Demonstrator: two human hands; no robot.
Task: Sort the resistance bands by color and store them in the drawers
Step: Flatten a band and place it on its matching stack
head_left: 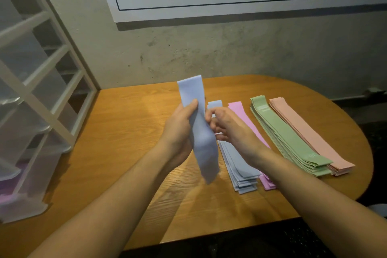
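The left hand point(180, 130) has its thumb and fingers curled round a light blue resistance band point(201, 130) and holds it upright above the table, its top end free and its lower end hanging. The right hand point(227, 126) is just beside the band with fingers partly curled; whether they pinch the band's edge cannot be told from this view.

Directly below and to the right lies the blue stack point(240, 165) on the wooden table point(129, 132). Next to it, in order, lie the pink stack point(240, 113), the green stack point(287, 136) and the peach stack point(307, 130), each in its own row and each of a single color.

Judgement: the color sort appears largely complete; storage is mostly outstanding. The translucent drawer unit point(37, 98) stands at the table's left end. A purple tint shows in its lower drawers, which may be bands already stored; this cannot be confirmed. Four stacks and the held band remain on or above the table.
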